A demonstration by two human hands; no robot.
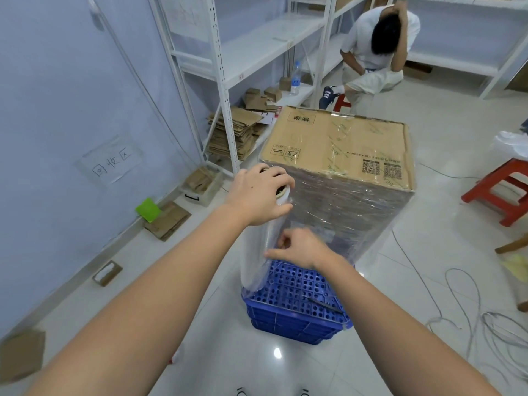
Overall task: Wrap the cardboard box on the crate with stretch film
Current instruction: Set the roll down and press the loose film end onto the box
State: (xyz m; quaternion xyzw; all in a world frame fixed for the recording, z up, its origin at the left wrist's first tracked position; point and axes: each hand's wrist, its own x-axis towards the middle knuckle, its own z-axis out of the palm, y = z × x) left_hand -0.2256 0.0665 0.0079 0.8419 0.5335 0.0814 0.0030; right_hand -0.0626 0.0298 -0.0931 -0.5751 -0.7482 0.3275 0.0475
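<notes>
A tall cardboard box point(340, 144) stands on a blue plastic crate point(297, 307) in the middle of the floor. Clear film covers the box's side faces; its top is bare. An upright stretch film roll point(257, 252) stands at the box's near left corner, over the crate's edge. My left hand point(261, 192) grips the top end of the roll, fingers curled over its core. My right hand point(300, 248) pinches the film at the roll's lower part, just above the crate.
White metal shelving point(225, 81) with stacks of flattened cardboard point(234, 132) stands behind left. A person sits on a red stool point(341, 102) beyond the box. Another red stool point(503, 187) is at right. Cables point(463, 295) lie on the floor at right.
</notes>
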